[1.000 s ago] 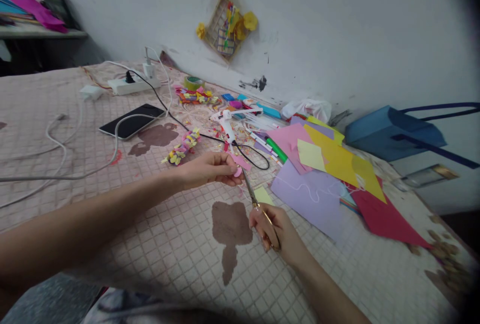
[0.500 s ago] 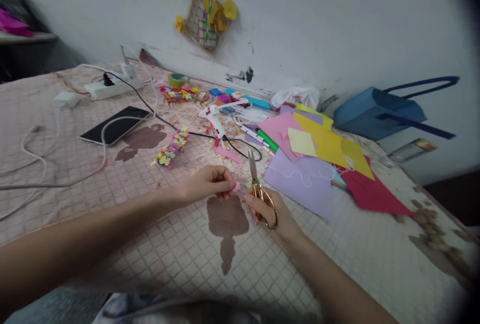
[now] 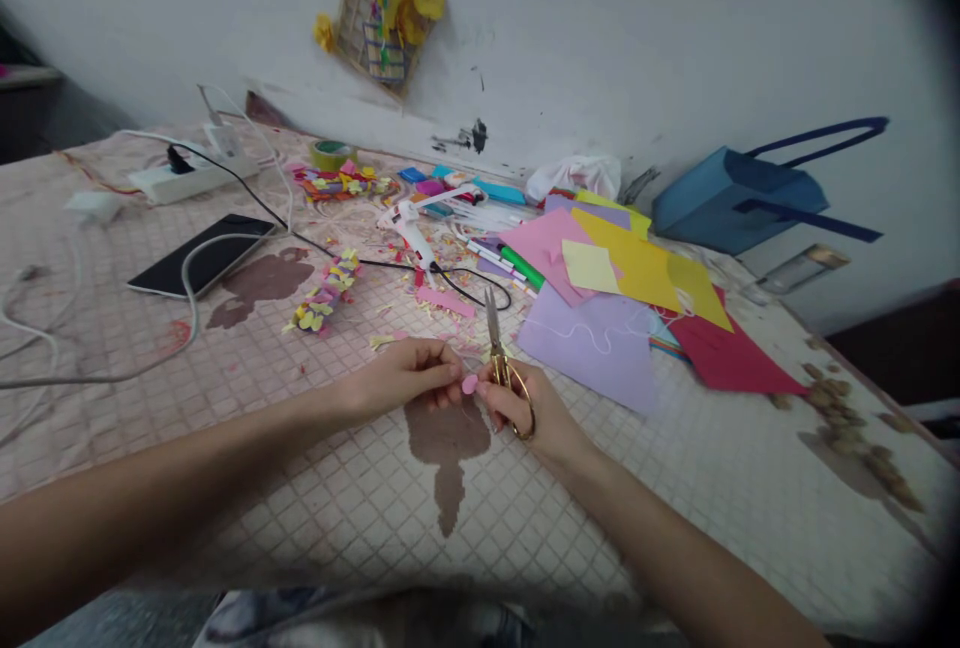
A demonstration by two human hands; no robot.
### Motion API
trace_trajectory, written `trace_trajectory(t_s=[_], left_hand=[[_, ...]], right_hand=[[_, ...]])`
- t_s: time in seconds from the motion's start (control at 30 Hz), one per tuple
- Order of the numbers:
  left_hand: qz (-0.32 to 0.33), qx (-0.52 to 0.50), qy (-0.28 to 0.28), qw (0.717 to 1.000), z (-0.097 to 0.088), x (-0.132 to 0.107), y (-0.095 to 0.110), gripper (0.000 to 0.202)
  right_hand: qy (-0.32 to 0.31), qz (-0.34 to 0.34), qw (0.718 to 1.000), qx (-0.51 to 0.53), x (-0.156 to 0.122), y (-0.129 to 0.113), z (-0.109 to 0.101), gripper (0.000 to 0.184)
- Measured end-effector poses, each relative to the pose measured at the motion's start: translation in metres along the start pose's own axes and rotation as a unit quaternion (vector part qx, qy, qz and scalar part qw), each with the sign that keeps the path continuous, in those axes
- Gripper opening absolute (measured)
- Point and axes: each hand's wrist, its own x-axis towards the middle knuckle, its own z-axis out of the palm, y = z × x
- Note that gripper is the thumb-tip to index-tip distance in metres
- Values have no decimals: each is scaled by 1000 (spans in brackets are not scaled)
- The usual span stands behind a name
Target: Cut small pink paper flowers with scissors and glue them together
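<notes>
Far to the left of the white plastic glue gun [image 3: 412,233], you have a long white power strip [image 3: 196,182]. Also left of the glue gun, but nearer to you, lies a flat black device with pale edge [image 3: 202,256]. Then comes a short garland of pink, yellow and purple paper pieces [image 3: 324,296], just left of the glue gun. On the near side of the glue gun is your left hand [image 3: 420,376]; its fingers are bent inward, with the thumb close to the forefinger, but I cannot tell whether they pinch something. The small round pink paper piece [image 3: 469,384] is between your hands, also nearer to you than the glue gun, and it appears to touch your right fingertips. Your right hand [image 3: 551,418], to the right of the glue gun and nearer to you, is curled around the gold-handled metal scissors [image 3: 498,356]; the blades point away from you, almost together. Further right of the glue gun lie a light purple paper sheet [image 3: 589,353], a bright yellow paper sheet [image 3: 637,268] and a red paper sheet [image 3: 705,348].
</notes>
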Motion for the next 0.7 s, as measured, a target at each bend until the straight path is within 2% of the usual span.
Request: trace_trajectory(t_s=[0.17, 0.33, 0.7], left_hand=[[-2, 80, 6, 997, 3, -3, -1, 27], [12, 61, -49, 997, 9, -6, -8, 20], [18, 14, -25, 999, 12, -4, -7, 31]], right_hand=[[3, 0, 1000, 18, 0, 1, -1, 13], [1, 2, 1000, 18, -3, -1, 0, 15], [-16, 5, 1000, 8, -3, -3, 1, 20]])
